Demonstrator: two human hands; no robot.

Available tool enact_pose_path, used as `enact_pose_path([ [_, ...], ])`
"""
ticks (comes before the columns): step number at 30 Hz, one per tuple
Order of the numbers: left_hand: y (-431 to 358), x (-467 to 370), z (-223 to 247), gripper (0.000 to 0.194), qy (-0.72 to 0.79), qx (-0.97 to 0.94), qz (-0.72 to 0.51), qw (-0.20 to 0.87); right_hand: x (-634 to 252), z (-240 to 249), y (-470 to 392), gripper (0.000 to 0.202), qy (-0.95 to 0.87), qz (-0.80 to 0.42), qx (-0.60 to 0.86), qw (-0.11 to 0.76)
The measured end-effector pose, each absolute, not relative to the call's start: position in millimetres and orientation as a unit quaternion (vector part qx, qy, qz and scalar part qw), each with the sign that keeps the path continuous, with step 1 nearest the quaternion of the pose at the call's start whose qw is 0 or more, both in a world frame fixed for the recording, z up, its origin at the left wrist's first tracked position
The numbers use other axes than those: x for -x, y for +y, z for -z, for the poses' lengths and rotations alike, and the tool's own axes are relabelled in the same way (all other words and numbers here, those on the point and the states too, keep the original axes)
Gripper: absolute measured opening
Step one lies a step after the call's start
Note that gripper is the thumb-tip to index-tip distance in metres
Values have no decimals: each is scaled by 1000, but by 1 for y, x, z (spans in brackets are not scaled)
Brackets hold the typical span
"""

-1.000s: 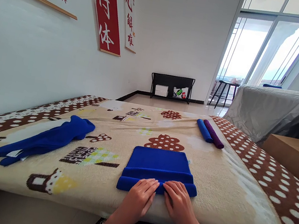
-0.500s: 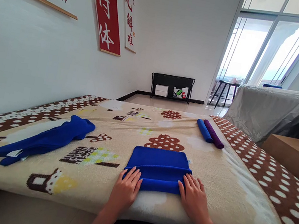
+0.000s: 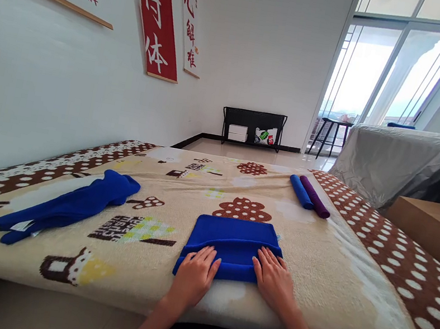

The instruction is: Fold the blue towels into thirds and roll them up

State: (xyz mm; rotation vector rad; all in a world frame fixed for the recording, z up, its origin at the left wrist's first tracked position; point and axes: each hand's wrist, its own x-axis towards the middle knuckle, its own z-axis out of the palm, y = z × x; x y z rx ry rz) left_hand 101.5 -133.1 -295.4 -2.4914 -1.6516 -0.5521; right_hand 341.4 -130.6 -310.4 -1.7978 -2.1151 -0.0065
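Observation:
A blue towel (image 3: pixel 236 230) lies folded in front of me on the bed, its near part turned over into a thick fold or roll. My left hand (image 3: pixel 196 272) rests on the near left part of it, fingers stretched out and flat. On the near right part lies my right hand (image 3: pixel 274 276), palm down, fingers extended toward the far edge. Both hands press on the cloth without gripping it. What is under the palms is hidden.
A crumpled blue cloth (image 3: pixel 67 208) with a white label lies to the left. A blue roll (image 3: pixel 301 192) and a purple roll (image 3: pixel 314 197) lie side by side at the far right of the patterned blanket (image 3: pixel 330 286). A cardboard box (image 3: pixel 438 228) stands right of the bed.
Both hands have slid inward along the towel, closer to each other. More of the towel's left and right near corners shows. The other cloths have not moved.

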Motion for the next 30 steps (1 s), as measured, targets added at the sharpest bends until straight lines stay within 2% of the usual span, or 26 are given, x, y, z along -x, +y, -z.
enact_pose_path([
  [6, -137, -89, 298, 41, -611, 756, 199, 124, -353, 312, -136, 52, -709, 57, 680, 181],
  [11, -133, -129, 290, 44, -501, 851, 151, 37, -312, 301, -139, 46, -781, -7, 585, 220],
  [14, -125, -140, 287, 46, -462, 878, 126, -1, -299, 300, -134, 46, -799, -38, 561, 213],
  [25, -118, -95, 293, 45, -620, 768, 139, 81, -361, 310, -118, 49, -705, 11, 693, 151],
  [30, -118, -133, 285, 45, -491, 861, 133, -5, -328, 303, -122, 48, -752, 2, 635, 180],
])
